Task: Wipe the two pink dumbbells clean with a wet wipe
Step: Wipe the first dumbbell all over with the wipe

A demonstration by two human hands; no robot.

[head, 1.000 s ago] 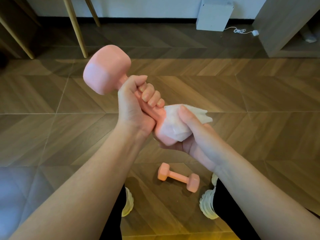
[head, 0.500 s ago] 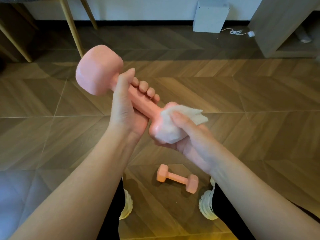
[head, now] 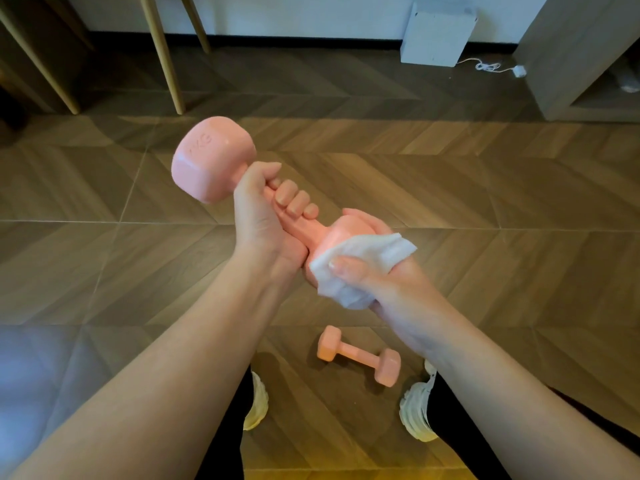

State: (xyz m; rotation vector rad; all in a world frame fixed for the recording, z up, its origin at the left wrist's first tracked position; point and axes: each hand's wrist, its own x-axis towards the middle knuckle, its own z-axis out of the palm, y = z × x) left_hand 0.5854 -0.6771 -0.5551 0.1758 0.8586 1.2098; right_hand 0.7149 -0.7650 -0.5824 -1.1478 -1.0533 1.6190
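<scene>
Your left hand [head: 259,220] is wrapped tight around the handle of one pink dumbbell [head: 211,157], with the thumb up by the far head and the fingers curled over the bar. You hold it in the air above the floor [head: 485,188], slanted so that one head points far and left and the other near and right. Raised lettering shows on the far head, too blurred to read.

Your right hand [head: 391,285] cups that near head from below and from the right, with a white wipe [head: 367,252] between palm and dumbbell. The thumb presses the wipe down onto the near side of the head, and the fingertips curl round the head's far side. A loose corner of the wipe sticks out to the right, and part of the pink head is bare above it.

The second dumbbell [head: 358,356] lies on the wooden floor near you, between your two white shoes [head: 415,410] and closer to the right one, touched by neither hand.

Far off, pale wooden legs [head: 166,53] stand at the left, a white box [head: 436,32] leans at the wall with a white cable [head: 488,66] beside it, and a grey cabinet [head: 568,46] sits at the far right.
</scene>
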